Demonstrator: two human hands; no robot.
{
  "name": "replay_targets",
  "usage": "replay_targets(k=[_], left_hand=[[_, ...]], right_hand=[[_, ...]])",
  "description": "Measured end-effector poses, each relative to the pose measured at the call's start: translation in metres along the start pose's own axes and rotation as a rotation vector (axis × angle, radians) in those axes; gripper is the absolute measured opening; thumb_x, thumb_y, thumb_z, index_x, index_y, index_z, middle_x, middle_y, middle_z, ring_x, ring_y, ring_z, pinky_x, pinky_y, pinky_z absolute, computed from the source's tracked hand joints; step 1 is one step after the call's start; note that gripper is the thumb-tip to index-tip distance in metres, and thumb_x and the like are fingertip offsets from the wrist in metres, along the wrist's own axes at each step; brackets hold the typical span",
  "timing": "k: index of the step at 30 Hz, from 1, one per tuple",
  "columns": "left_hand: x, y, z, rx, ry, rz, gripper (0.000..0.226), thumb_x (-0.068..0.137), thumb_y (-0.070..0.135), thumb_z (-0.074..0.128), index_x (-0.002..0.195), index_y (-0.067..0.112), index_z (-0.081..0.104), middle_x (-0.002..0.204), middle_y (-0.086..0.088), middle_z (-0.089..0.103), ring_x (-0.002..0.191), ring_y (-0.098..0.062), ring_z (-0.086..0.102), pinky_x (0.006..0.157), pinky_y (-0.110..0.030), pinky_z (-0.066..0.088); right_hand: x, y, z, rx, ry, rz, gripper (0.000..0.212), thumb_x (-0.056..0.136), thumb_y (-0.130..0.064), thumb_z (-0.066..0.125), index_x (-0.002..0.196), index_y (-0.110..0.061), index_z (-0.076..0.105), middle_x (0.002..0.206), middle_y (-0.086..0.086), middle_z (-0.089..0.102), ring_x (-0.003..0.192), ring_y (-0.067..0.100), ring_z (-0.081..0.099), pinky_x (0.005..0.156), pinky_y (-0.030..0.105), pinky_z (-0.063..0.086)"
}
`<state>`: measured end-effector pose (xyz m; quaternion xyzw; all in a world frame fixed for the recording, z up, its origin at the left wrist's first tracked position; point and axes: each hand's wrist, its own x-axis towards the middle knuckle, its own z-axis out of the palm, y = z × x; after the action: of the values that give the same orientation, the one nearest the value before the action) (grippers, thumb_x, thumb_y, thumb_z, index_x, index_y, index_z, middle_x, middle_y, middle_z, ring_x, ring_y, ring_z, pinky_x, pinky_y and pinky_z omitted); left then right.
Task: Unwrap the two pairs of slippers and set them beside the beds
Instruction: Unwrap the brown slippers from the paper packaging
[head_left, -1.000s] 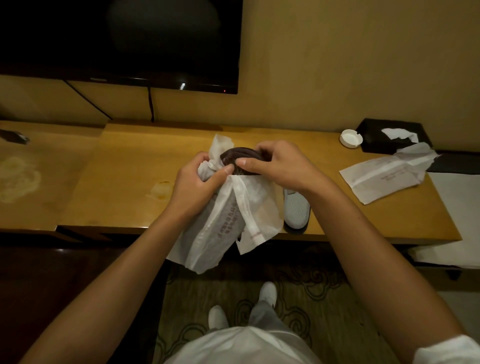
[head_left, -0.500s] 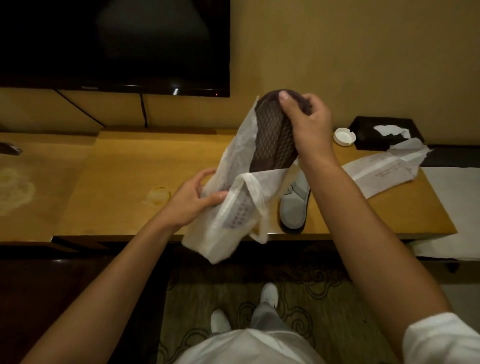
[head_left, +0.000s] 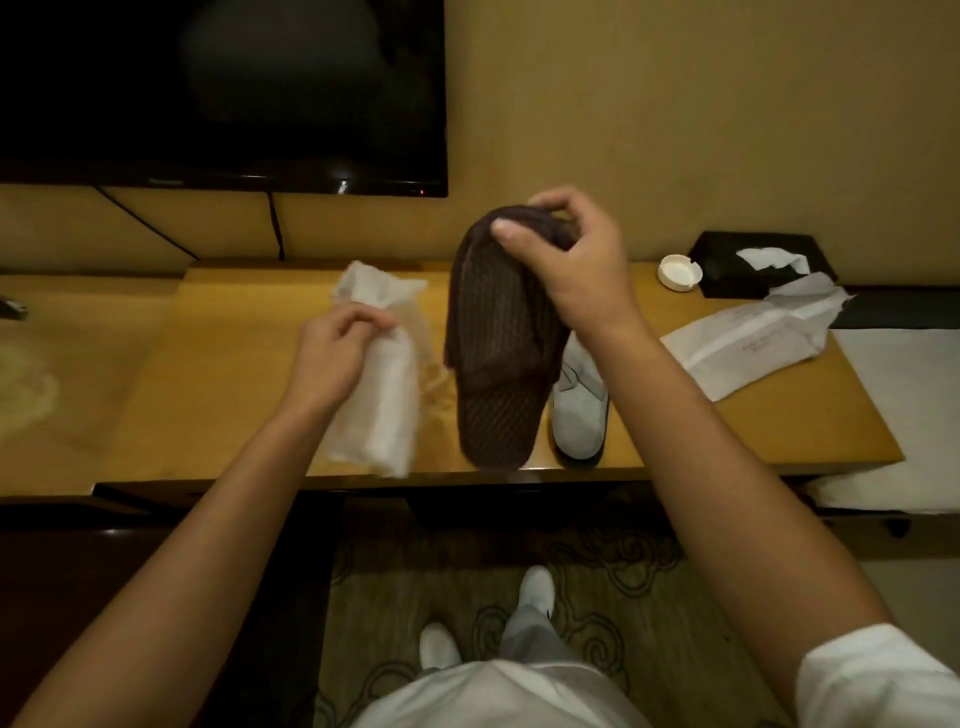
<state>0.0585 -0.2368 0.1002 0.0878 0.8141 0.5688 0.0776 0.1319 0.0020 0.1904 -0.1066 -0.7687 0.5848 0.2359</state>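
**Both pairs out of wrappers, none placed by beds yet**

Near, bottom of frame: person's legs and white shoes on patterned carpet (head_left: 597, 566), both forearms reaching up to the wooden desk (head_left: 234, 374).

Progress: unwrapping looks done. The brown slippers (head_left: 498, 358) are fully clear of their bag; the grey slippers (head_left: 579, 410) lie bare on the desk just right of them, partly hidden behind the right wrist. Left to do, as I judge it: drop the wrapper, gather both pairs, carry them to the beds. No bed is clearly in view; the white surface at the right edge can't be identified.

Left hand (head_left: 332, 353), centre-left: fingers curled round the empty wrapper (head_left: 382, 384), white, translucent, crumpled, blurred. It hangs over the desk; can't tell if it touches.

Right hand (head_left: 566, 260), centre: thumb and fingers pinch the top end of the brown slippers, held upright, lower end at the desk's front edge. Contact with the desk can't be told. They look like two stacked together, dark brown, with a ribbed or waffle texture; thin, floppy fabric, a light load.

Farther, right of centre: second empty wrapper (head_left: 748, 343), flat on the desk, printed text too small to read. Behind it a white ashtray (head_left: 679, 273) and a black tissue box (head_left: 763, 265) with a tissue sticking out. Upper left: dark TV (head_left: 223, 93) on the yellow wall.
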Motion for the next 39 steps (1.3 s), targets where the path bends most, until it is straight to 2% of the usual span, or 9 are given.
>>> replay_targets(k=[4, 8, 15, 21, 23, 26, 30, 34, 39], left_hand=[[-0.028, 0.029, 0.03, -0.441, -0.427, -0.11, 0.033, 0.082, 0.058, 0.071, 0.098, 0.031, 0.08, 0.109, 0.003, 0.077, 0.102, -0.013, 0.073, 0.082, -0.024, 0.057], [-0.031, 0.033, 0.048, -0.623, -0.255, -0.139, 0.03, 0.082, 0.031, 0.079, 0.104, 0.012, 0.074, 0.107, -0.01, 0.078, 0.097, -0.023, 0.075, 0.077, -0.031, 0.061], [-0.006, 0.034, 0.052, -0.928, -0.231, -0.192, 0.05, 0.096, 0.02, 0.063, 0.139, -0.003, 0.052, 0.128, -0.017, 0.068, 0.114, -0.027, 0.068, 0.093, -0.037, 0.056], [0.005, 0.029, 0.072, -0.813, -0.21, -0.248, 0.041, 0.099, 0.021, 0.062, 0.135, 0.002, 0.057, 0.127, -0.015, 0.07, 0.115, -0.027, 0.068, 0.089, -0.034, 0.058], [0.002, 0.027, 0.076, -0.759, -0.186, -0.236, 0.034, 0.097, 0.02, 0.064, 0.128, 0.006, 0.062, 0.123, -0.012, 0.072, 0.113, -0.027, 0.07, 0.086, -0.033, 0.059], [0.007, 0.027, 0.081, -0.731, -0.137, -0.23, 0.028, 0.097, 0.021, 0.065, 0.123, 0.011, 0.065, 0.122, -0.009, 0.073, 0.112, -0.026, 0.07, 0.087, -0.035, 0.059], [0.014, 0.015, 0.085, -0.718, -0.06, -0.318, 0.035, 0.096, 0.028, 0.066, 0.126, 0.008, 0.064, 0.119, -0.011, 0.074, 0.109, -0.029, 0.071, 0.086, -0.04, 0.06], [0.02, -0.001, 0.098, -0.712, -0.004, -0.378, 0.039, 0.097, 0.031, 0.065, 0.128, 0.007, 0.064, 0.119, -0.013, 0.074, 0.107, -0.034, 0.072, 0.088, -0.047, 0.06], [0.027, -0.01, 0.112, -0.609, 0.052, -0.404, 0.028, 0.094, 0.035, 0.069, 0.116, 0.018, 0.066, 0.114, -0.01, 0.076, 0.095, -0.028, 0.076, 0.073, -0.041, 0.062]], right_hand=[[-0.003, 0.009, 0.019, 0.229, -0.089, 0.164, 0.024, 0.088, -0.025, 0.079, 0.103, -0.011, 0.068, 0.094, 0.0, 0.073, 0.086, 0.01, 0.07, 0.079, 0.031, 0.057], [0.007, 0.017, 0.005, 0.714, -0.197, 0.454, 0.035, 0.104, -0.045, 0.049, 0.116, -0.015, 0.063, 0.108, 0.009, 0.07, 0.097, 0.021, 0.067, 0.089, 0.039, 0.052], [-0.015, 0.068, -0.016, 0.461, -0.603, 0.616, 0.03, 0.106, -0.035, 0.05, 0.118, -0.022, 0.074, 0.121, 0.002, 0.075, 0.113, 0.016, 0.071, 0.097, 0.031, 0.057], [0.017, 0.091, -0.048, 0.022, -0.572, 0.469, 0.016, 0.091, -0.022, 0.074, 0.107, -0.023, 0.077, 0.099, -0.003, 0.078, 0.09, 0.011, 0.073, 0.079, 0.029, 0.056], [0.032, 0.102, -0.071, -0.094, -0.429, 0.436, 0.02, 0.09, -0.022, 0.076, 0.11, -0.02, 0.077, 0.093, -0.003, 0.079, 0.084, 0.009, 0.072, 0.077, 0.03, 0.056], [0.073, 0.121, -0.123, 0.281, 0.058, 0.527, 0.024, 0.094, -0.011, 0.07, 0.118, -0.01, 0.07, 0.094, -0.003, 0.081, 0.086, 0.013, 0.077, 0.084, 0.035, 0.062], [0.096, 0.149, -0.173, 0.463, 0.489, 0.703, 0.064, 0.086, -0.057, 0.074, 0.134, -0.016, 0.06, 0.119, 0.003, 0.069, 0.105, 0.02, 0.068, 0.089, 0.036, 0.06], [0.072, 0.185, -0.153, 0.166, 0.172, 0.866, 0.064, 0.094, -0.051, 0.067, 0.146, -0.017, 0.052, 0.133, 0.008, 0.062, 0.116, 0.024, 0.064, 0.101, 0.039, 0.055], [0.039, 0.209, -0.084, -0.108, -0.234, 0.954, 0.03, 0.095, -0.036, 0.069, 0.113, -0.013, 0.062, 0.103, 0.009, 0.059, 0.08, 0.02, 0.062, 0.064, 0.032, 0.052]])
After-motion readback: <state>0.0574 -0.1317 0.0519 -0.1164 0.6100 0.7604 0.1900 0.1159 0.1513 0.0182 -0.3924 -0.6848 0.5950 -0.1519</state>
